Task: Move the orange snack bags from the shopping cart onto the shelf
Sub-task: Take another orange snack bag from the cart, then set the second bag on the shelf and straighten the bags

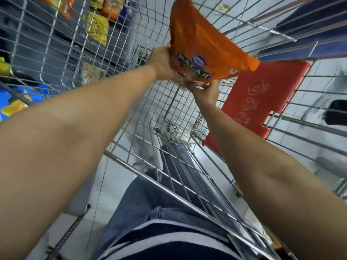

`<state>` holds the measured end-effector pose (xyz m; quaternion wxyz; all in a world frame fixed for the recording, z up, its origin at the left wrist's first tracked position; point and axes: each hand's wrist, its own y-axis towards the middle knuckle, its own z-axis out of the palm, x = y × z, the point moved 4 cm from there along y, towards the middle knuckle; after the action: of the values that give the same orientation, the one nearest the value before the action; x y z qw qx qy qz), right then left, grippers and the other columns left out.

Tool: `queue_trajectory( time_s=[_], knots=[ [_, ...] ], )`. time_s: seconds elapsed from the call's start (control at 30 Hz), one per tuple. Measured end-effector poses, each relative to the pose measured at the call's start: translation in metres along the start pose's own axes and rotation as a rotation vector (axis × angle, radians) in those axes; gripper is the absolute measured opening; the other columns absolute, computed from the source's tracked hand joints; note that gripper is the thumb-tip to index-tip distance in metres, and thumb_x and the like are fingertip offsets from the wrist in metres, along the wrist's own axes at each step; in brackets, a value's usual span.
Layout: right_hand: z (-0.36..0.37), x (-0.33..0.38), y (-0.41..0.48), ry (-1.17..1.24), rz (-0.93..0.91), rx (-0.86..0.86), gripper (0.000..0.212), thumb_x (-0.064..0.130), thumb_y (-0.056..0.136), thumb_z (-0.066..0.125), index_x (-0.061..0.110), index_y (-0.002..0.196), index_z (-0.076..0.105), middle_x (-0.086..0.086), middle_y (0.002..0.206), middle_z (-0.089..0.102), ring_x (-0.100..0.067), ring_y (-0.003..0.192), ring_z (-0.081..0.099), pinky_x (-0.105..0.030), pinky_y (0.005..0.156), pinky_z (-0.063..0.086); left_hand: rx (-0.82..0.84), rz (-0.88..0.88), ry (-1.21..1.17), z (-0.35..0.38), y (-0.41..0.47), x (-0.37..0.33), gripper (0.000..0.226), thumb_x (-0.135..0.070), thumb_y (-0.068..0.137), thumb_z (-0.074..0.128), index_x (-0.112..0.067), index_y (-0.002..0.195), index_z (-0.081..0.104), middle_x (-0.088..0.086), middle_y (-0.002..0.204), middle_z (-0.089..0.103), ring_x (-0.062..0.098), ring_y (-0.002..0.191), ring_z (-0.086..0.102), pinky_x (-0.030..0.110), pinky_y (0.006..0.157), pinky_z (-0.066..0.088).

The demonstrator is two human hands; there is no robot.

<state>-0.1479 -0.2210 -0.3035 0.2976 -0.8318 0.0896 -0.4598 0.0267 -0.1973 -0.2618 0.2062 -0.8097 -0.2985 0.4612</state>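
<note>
- Left hand (163,62) and right hand (205,92), fingers closed, grip the glossy orange plastic snack bag (202,42).
- Bag held above the silver wire shopping cart (62,44).

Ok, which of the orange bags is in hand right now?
The big orange bag with the purple logo, held over the cart by both hands. The other orange packs sit top left beyond the cart's wire, untouched.
</note>
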Motion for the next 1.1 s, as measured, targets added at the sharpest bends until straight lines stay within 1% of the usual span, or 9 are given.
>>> queue_trajectory(
  time_s=[0.17,0.3,0.43,0.53,0.6,0.67,0.77,0.93,1.1],
  knots=[
    [-0.001,0.021,-0.023,0.012,-0.108,0.05,0.069,0.026,0.059,0.088,0.022,0.117,0.05,0.008,0.103,0.064,-0.013,0.098,0.063,-0.037,0.089,0.056,-0.031,0.041,-0.06,-0.034,-0.031,-0.005,0.094,-0.029,0.057,0.089,-0.019,0.137,0.041,0.0,0.136,0.056,0.019,0.125,0.051,0.024,0.105,0.036],
    [0.007,0.081,-0.054,0.141,-0.286,0.195,0.067,0.009,0.066,0.082,0.02,0.121,0.046,0.008,0.1,0.058,-0.004,0.089,0.062,-0.018,0.076,0.055,-0.164,0.093,-0.2,-0.082,-0.079,0.002,0.083,-0.022,0.066,0.085,-0.013,0.135,0.04,-0.004,0.124,0.054,0.009,0.115,0.049,0.003,0.091,0.044],
    [0.019,0.151,-0.101,0.19,-0.473,0.369,0.074,0.014,0.062,0.08,0.011,0.127,0.045,0.004,0.102,0.056,-0.005,0.089,0.067,-0.025,0.076,0.06,-0.431,0.175,-0.334,-0.133,-0.149,0.003,0.077,-0.039,0.061,0.087,-0.022,0.124,0.045,-0.006,0.117,0.059,0.006,0.107,0.056,0.008,0.091,0.048],
    [0.029,0.2,-0.142,0.232,-0.626,0.446,0.068,0.006,0.067,0.079,0.005,0.126,0.046,0.001,0.102,0.061,0.007,0.077,0.066,-0.018,0.068,0.057,-0.659,0.208,-0.482,-0.17,-0.208,0.005,0.092,-0.054,0.052,0.086,-0.012,0.126,0.048,0.001,0.116,0.066,0.012,0.105,0.065,0.032,0.096,0.053],
    [0.037,0.231,-0.173,0.235,-0.72,0.518,0.068,0.013,0.067,0.083,0.007,0.126,0.048,-0.008,0.109,0.066,-0.006,0.091,0.069,-0.032,0.077,0.06,-0.782,0.275,-0.533,-0.192,-0.254,-0.001,0.084,-0.05,0.055,0.087,-0.014,0.121,0.05,0.005,0.119,0.067,0.021,0.11,0.065,0.04,0.098,0.053],
    [0.043,0.26,-0.209,0.26,-0.834,0.571,0.073,0.028,0.066,0.082,0.007,0.127,0.048,-0.014,0.116,0.067,-0.023,0.104,0.067,-0.051,0.087,0.057,-0.888,0.38,-0.599,-0.211,-0.297,-0.009,0.066,-0.037,0.057,0.088,-0.021,0.111,0.054,-0.008,0.105,0.072,0.013,0.101,0.068,0.037,0.091,0.056],
    [0.045,0.301,-0.273,0.368,-1.02,0.589,0.074,0.036,0.067,0.075,0.001,0.127,0.048,-0.007,0.115,0.066,-0.018,0.108,0.063,-0.041,0.094,0.053,-1.089,0.517,-0.607,-0.231,-0.371,-0.029,0.057,-0.031,0.055,0.087,-0.028,0.1,0.052,-0.01,0.094,0.07,0.009,0.09,0.065,0.031,0.083,0.054],
    [0.054,0.35,-0.378,0.505,-1.246,0.726,0.068,0.04,0.066,0.07,0.011,0.124,0.049,0.016,0.104,0.062,-0.002,0.095,0.061,-0.029,0.085,0.05,-1.365,0.645,-0.642,-0.255,-0.482,-0.04,0.052,-0.026,0.057,0.087,-0.031,0.099,0.056,0.011,0.098,0.067,0.022,0.089,0.063,0.055,0.084,0.054],
    [0.07,0.38,-0.476,0.652,-1.384,0.912,0.046,0.038,0.065,0.074,0.041,0.109,0.059,0.018,0.096,0.069,-0.01,0.091,0.06,-0.037,0.082,0.052,-1.647,0.708,-0.551,-0.275,-0.586,-0.034,0.049,-0.034,0.055,0.085,-0.038,0.096,0.059,0.007,0.097,0.066,0.018,0.088,0.063,0.05,0.083,0.055]
  ],
)
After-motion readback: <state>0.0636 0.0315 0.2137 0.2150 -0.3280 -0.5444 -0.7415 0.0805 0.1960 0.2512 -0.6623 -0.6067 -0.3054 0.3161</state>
